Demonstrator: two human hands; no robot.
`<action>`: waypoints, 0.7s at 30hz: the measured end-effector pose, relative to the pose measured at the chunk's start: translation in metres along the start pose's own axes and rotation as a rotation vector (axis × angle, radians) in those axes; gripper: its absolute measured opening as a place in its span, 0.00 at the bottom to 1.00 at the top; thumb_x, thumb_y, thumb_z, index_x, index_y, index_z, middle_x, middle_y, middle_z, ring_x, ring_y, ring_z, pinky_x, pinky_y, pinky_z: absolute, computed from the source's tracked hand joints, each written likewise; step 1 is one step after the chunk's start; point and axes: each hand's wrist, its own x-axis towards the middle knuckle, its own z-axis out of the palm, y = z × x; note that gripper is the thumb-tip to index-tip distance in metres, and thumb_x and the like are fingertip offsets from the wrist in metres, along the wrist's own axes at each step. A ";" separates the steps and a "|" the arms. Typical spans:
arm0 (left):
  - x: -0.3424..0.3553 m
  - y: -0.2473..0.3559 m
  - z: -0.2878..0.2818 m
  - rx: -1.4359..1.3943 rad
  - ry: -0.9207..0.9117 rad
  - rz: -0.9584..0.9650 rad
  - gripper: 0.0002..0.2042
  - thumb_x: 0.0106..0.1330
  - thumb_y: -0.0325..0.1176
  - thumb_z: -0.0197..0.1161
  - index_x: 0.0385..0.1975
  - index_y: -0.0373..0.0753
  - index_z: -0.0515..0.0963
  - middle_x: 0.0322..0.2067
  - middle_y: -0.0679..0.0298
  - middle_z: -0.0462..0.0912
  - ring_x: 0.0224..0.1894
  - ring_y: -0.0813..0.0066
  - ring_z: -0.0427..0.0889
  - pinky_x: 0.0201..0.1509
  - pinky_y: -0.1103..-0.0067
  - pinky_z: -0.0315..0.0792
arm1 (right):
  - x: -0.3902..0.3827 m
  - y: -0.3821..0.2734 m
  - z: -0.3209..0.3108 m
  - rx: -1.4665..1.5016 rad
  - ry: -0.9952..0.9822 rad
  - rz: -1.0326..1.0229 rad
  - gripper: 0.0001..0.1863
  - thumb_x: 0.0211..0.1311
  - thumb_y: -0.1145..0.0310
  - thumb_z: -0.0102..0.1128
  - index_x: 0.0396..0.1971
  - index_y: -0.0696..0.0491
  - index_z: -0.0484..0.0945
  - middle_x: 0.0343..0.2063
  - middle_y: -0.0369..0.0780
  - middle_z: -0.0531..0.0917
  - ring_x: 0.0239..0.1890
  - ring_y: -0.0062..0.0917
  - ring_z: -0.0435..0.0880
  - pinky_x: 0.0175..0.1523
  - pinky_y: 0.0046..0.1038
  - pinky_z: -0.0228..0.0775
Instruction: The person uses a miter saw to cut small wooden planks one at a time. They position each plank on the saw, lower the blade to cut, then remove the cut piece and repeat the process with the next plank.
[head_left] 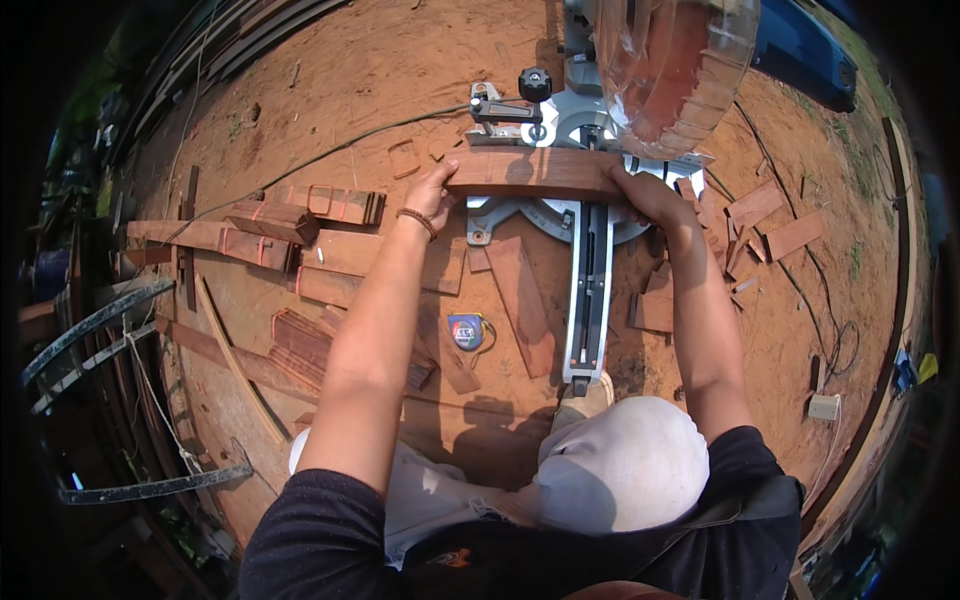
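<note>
Between my two hands a reddish-brown wooden block (535, 172) lies crosswise over the base of a miter saw (548, 222). My left hand (433, 188) grips its left end, with a beaded bracelet at the wrist. At the other end my right hand (650, 192) has its fingers wrapped round the wood, close below the clear blade guard (680, 80). Behind the block stands a clamp with a black knob (535, 84). The saw's slotted table arm (590, 290) reaches toward my knees. What lies under the block is partly hidden.
A blue tape measure (466, 331) and a loose board (520, 305) lie on the reddish dirt. Strapped bundles of wood (335, 204) are stacked to the left. Offcuts (755, 205) are scattered at right. A dark cable (350, 140) crosses the ground; a small socket box (824, 407) sits right.
</note>
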 end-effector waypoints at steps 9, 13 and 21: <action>0.010 -0.009 -0.010 0.042 -0.058 0.029 0.16 0.69 0.38 0.71 0.52 0.37 0.83 0.49 0.62 0.87 0.51 0.70 0.84 0.59 0.66 0.75 | -0.038 -0.037 0.022 -0.506 0.554 -0.256 0.33 0.71 0.40 0.51 0.33 0.59 0.87 0.35 0.54 0.89 0.39 0.46 0.90 0.48 0.46 0.80; 0.010 -0.007 -0.013 -0.011 -0.030 0.003 0.17 0.69 0.38 0.72 0.52 0.38 0.83 0.50 0.63 0.87 0.51 0.71 0.83 0.57 0.68 0.74 | -0.037 -0.055 0.038 -0.507 0.834 -0.434 0.19 0.68 0.52 0.60 0.42 0.54 0.85 0.36 0.49 0.88 0.37 0.49 0.88 0.49 0.49 0.78; 0.003 -0.004 -0.008 0.047 -0.001 0.028 0.18 0.68 0.39 0.72 0.53 0.38 0.83 0.51 0.65 0.86 0.51 0.71 0.82 0.61 0.66 0.71 | 0.003 -0.093 0.080 -0.439 0.763 -0.943 0.21 0.65 0.64 0.59 0.56 0.55 0.80 0.53 0.46 0.82 0.58 0.42 0.79 0.60 0.46 0.72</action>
